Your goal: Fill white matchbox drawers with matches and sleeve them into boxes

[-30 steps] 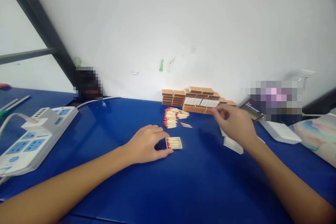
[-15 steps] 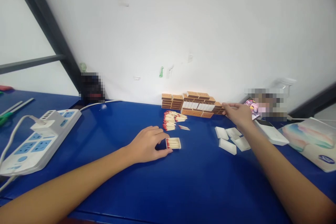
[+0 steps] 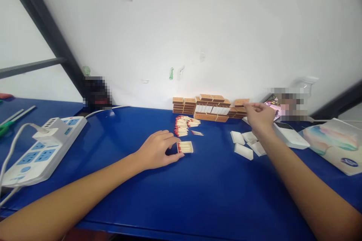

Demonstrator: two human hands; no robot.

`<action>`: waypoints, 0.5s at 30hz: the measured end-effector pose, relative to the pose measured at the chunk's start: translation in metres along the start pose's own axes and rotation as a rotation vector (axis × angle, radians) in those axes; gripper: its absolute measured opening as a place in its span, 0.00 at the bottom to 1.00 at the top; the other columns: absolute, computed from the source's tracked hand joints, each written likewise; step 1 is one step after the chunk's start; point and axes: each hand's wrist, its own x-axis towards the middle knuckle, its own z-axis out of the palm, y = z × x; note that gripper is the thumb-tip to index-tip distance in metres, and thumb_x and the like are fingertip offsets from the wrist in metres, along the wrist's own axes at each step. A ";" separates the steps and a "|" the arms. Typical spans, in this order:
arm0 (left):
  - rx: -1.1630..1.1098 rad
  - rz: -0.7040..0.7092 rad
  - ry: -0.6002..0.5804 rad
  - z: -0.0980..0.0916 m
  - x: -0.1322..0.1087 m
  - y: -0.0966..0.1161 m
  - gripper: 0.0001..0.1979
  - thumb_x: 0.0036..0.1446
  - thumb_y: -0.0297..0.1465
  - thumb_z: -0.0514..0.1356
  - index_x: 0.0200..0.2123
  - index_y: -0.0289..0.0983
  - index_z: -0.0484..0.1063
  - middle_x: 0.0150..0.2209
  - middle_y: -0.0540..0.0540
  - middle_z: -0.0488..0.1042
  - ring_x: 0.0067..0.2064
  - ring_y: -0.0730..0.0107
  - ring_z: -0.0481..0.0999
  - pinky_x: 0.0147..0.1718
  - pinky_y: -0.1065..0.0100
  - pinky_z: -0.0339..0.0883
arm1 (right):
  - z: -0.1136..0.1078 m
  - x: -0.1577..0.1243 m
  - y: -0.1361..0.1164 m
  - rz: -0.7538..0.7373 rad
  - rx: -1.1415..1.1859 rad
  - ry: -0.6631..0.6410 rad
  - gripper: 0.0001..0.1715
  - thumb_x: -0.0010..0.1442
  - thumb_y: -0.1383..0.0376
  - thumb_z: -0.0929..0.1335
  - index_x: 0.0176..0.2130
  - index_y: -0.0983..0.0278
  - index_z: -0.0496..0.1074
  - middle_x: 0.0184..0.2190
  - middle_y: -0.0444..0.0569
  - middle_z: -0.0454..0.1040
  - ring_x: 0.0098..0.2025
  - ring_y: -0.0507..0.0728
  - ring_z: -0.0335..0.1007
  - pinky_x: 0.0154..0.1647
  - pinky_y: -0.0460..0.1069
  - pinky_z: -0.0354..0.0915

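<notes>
Resting on the blue table, my left hand has its thumb and index finger around a small white matchbox tray. Red-tipped matches lie in it. My right hand pinches the right end of an orange-brown matchbox sleeve, just above the right end of the matchbox stack. Whether the sleeve still touches the boxes beneath I cannot tell. A heap of loose matches lies between the stack and my left hand, with several single matches beside it.
Several white empty trays lie below my right wrist. At the right are a white box-shaped device and a tissue pack. A power strip with a cable and green-handled scissors are at the left. A white wall stands behind.
My right hand has raised an orange-brown matchbox sleeve at the stack's right end. My left hand stays at the match-filled tray. The view has shifted slightly.
</notes>
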 end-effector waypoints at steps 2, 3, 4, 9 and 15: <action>0.016 -0.012 0.032 -0.001 0.001 0.000 0.16 0.66 0.42 0.66 0.47 0.36 0.78 0.32 0.49 0.77 0.34 0.66 0.75 0.42 0.61 0.72 | -0.006 -0.009 -0.016 0.018 0.026 0.127 0.14 0.64 0.54 0.72 0.35 0.58 0.67 0.24 0.47 0.71 0.26 0.55 0.65 0.23 0.50 0.60; 0.025 -0.024 0.053 -0.001 0.001 0.000 0.16 0.66 0.42 0.66 0.48 0.36 0.78 0.32 0.49 0.78 0.34 0.66 0.75 0.42 0.61 0.72 | -0.006 -0.016 -0.025 0.032 0.044 0.160 0.14 0.63 0.54 0.72 0.35 0.59 0.68 0.26 0.48 0.72 0.27 0.55 0.65 0.24 0.50 0.60; 0.032 -0.039 0.079 -0.002 0.001 0.000 0.16 0.66 0.42 0.66 0.48 0.36 0.78 0.32 0.49 0.78 0.34 0.66 0.75 0.42 0.60 0.72 | -0.005 -0.025 -0.035 0.044 0.069 0.151 0.15 0.64 0.53 0.72 0.36 0.59 0.69 0.27 0.48 0.72 0.27 0.54 0.65 0.23 0.49 0.60; 0.030 -0.089 0.225 -0.002 0.003 -0.002 0.16 0.67 0.42 0.66 0.49 0.36 0.79 0.37 0.45 0.83 0.35 0.65 0.77 0.40 0.61 0.74 | 0.021 -0.090 -0.083 0.129 0.177 -0.260 0.24 0.57 0.44 0.76 0.32 0.62 0.76 0.26 0.49 0.77 0.21 0.52 0.65 0.14 0.47 0.58; 0.014 -0.103 0.265 -0.002 0.004 -0.005 0.19 0.65 0.43 0.68 0.50 0.36 0.80 0.43 0.42 0.85 0.40 0.61 0.80 0.42 0.59 0.76 | 0.045 -0.132 -0.104 0.230 0.294 -0.570 0.30 0.57 0.39 0.75 0.34 0.63 0.76 0.29 0.52 0.80 0.24 0.54 0.70 0.13 0.45 0.60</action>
